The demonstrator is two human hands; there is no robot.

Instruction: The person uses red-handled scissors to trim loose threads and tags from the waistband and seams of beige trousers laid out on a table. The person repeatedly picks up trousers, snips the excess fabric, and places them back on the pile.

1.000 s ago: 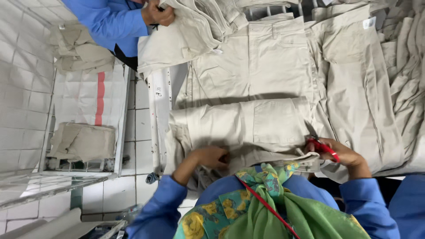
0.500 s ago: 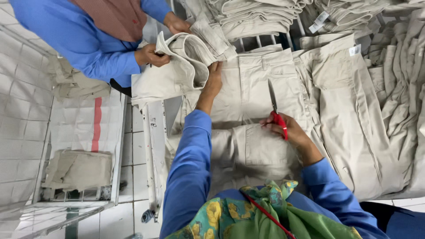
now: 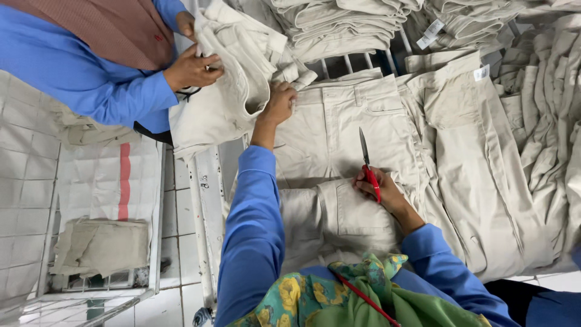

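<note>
Folded beige cloth (image 3: 100,245) in wire cart (image 3: 158,200), hands apart from it.

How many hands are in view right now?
4: the left hand on cream trousers, the right hand holding snips, and a co-worker's two top left.

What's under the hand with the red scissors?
Under the right hand holding the red-handled scissors lies a pair of beige trousers, spread flat with a pocket showing. A white metal rack shows at the side. What lies beneath the trousers is covered.
</note>
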